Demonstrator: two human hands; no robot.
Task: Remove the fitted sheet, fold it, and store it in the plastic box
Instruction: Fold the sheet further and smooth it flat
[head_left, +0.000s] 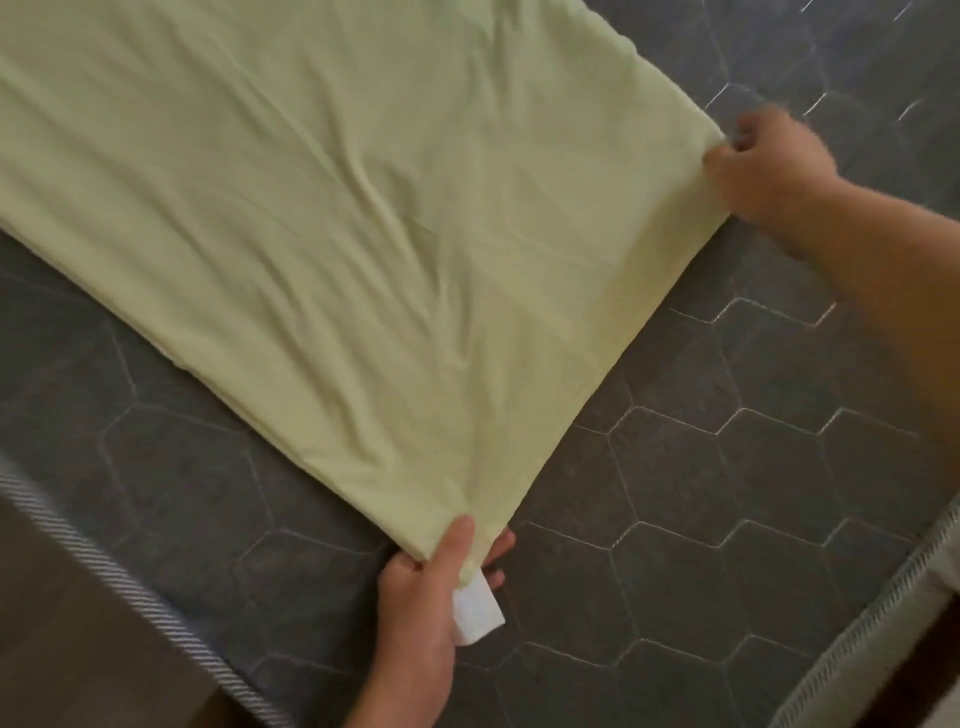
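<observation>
Pinching fitted sheet (363, 234) corners: left hand (426, 587) at white tag (475, 616), right hand (769, 171) opposite; spread flat on mattress (675, 493) between.

Soft, warm, rather dim light leaves only faint shadows in the creases of the fitted sheet (363, 208), the whole picture is slightly soft, and the right hand (769, 166) is smeared by motion blur.

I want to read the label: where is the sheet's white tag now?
Head view, bottom centre: the white tag hangs from the sheet corner that the left hand pinches, lying against that hand over the grey mattress.
</observation>
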